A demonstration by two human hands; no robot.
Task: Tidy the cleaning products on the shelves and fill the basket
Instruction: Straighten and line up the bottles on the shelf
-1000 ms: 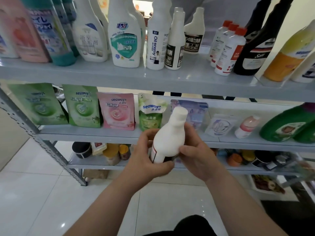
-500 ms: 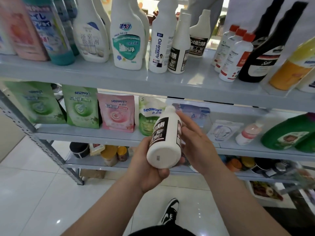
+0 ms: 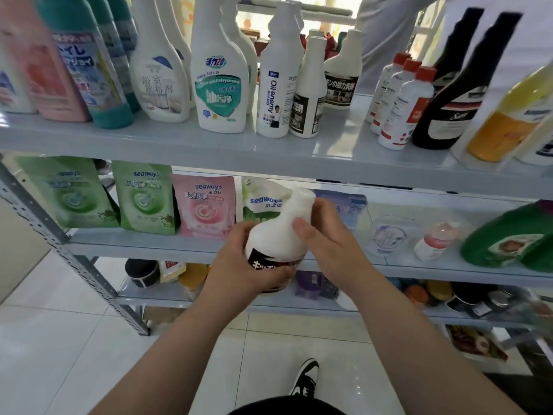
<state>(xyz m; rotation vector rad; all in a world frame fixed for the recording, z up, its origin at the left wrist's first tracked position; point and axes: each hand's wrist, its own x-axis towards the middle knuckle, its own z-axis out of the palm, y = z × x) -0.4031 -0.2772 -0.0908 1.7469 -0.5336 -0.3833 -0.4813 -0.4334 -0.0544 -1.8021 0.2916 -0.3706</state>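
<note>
I hold a white bottle with a black label (image 3: pixel 276 235) upright in front of the middle shelf (image 3: pixel 179 248). My left hand (image 3: pixel 242 265) grips its lower body around the label. My right hand (image 3: pixel 326 241) holds its upper right side, the thumb pressed on the shoulder below the neck. A matching white bottle with a black label (image 3: pixel 308 97) stands on the top shelf (image 3: pixel 329 151) beside a tall "Oil enemy" bottle (image 3: pixel 278 85). No basket is in view.
The top shelf carries several spray bottles (image 3: pixel 221 76), red-capped white bottles (image 3: pixel 401 106) and dark bottles (image 3: pixel 454 94). Refill pouches (image 3: pixel 143 199), a small pink bottle (image 3: pixel 434 241) and a green jug (image 3: pixel 508 238) line the middle shelf. Jars (image 3: pixel 434 292) sit on the bottom shelf. Tiled floor lies below.
The bottle lay tilted with its base toward me half a second ago; both hands have turned it back upright, cap pointing up. My view has shifted slightly downward along the shelves.
</note>
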